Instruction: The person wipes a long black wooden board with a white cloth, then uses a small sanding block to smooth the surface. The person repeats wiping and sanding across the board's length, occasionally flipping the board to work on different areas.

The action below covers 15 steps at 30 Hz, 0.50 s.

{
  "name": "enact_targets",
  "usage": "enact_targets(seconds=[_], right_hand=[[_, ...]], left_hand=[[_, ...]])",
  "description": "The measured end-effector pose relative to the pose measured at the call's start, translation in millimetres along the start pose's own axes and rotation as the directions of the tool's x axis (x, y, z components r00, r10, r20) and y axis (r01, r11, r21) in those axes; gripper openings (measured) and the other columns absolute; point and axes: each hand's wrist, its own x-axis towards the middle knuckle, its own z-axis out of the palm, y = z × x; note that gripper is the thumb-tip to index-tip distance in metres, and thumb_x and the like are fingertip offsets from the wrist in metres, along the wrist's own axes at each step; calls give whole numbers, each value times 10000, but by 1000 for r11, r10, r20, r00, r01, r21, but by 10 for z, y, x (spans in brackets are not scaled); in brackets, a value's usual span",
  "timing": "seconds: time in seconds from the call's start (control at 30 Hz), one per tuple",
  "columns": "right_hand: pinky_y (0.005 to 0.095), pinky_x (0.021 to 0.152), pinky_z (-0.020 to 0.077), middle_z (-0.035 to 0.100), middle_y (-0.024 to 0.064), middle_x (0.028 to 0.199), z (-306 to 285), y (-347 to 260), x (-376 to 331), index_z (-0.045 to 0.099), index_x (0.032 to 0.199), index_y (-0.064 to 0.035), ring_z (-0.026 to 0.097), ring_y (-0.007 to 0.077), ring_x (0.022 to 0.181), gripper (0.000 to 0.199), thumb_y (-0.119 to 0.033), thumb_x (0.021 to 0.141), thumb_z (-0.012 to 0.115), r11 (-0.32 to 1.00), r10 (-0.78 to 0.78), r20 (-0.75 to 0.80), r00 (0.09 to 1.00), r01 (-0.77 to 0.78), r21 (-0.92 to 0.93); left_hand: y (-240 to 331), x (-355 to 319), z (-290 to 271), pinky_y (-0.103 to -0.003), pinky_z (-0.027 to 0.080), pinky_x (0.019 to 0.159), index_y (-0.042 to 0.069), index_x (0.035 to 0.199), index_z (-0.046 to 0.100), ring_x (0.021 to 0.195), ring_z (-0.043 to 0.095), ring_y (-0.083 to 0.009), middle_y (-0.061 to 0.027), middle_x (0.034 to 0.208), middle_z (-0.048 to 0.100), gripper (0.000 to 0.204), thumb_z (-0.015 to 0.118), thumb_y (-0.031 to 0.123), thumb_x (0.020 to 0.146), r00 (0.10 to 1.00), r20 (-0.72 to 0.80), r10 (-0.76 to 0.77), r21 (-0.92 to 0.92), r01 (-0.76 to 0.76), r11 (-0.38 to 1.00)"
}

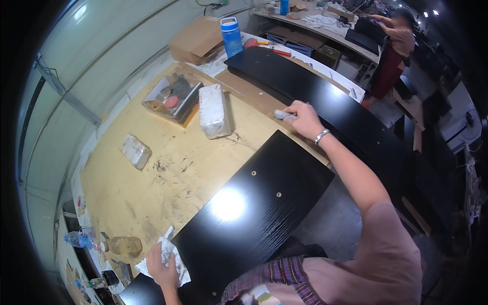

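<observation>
A glossy black board [231, 244] with small round fittings lies across the near side of the table, reflecting a lamp. At its left end my left hand [163, 268] is closed on a crumpled white cloth [181, 262], which spreads around the fingers. My right hand [305, 121], a silver bracelet at its wrist, reaches out beyond the board's far right end. Between its closed fingers is a small grey-white piece [282, 115] whose kind I cannot make out. Beside that hand lies a stack of long black boards [300, 81].
On the yellowish tabletop [117, 188] sit a white wrapped block [213, 112], a smaller one [135, 151] and an open box [178, 118] of odds and ends. Bottles [122, 246] crowd the left edge. A blue bottle [231, 38] and carton [195, 39] stand far back; another person [396, 48] works beyond.
</observation>
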Motion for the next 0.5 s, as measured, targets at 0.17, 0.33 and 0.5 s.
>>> enact_targets(seconds=[0.17, 0.33, 0.5], right_hand=[[409, 877, 506, 690, 137, 981, 157, -9, -74, 792, 973, -67, 631, 318, 988, 204, -204, 844, 713, 993, -103, 119, 988, 108, -37], [410, 876, 514, 694, 98, 969, 92, 106, -55, 800, 951, -111, 622, 289, 1009, 174, -161, 810, 713, 987, -124, 105, 987, 134, -90], [420, 879, 507, 679, 80, 965, 102, 133, -2, 801, 947, -118, 606, 286, 1027, 163, -142, 798, 739, 985, -65, 91, 994, 78, -156]], left_hand=[[-34, -15, 10, -464, 448, 980, 7, 1221, 632, 1100, 585, -396, -180, 1168, 654, 490, 730, 54, 744, 1000, 6, -2, -2, 2, 1000], [-77, -49, 38, -459, 442, 989, 8, 1225, 633, 1114, 574, -400, -180, 1173, 647, 502, 727, 53, 734, 1000, 5, -30, -17, 30, 999], [-69, 4, 51, -420, 462, 987, 13, 1244, 634, 1096, 603, -364, -172, 1165, 645, 462, 704, 51, 788, 1000, 11, -16, -6, 16, 1000]])
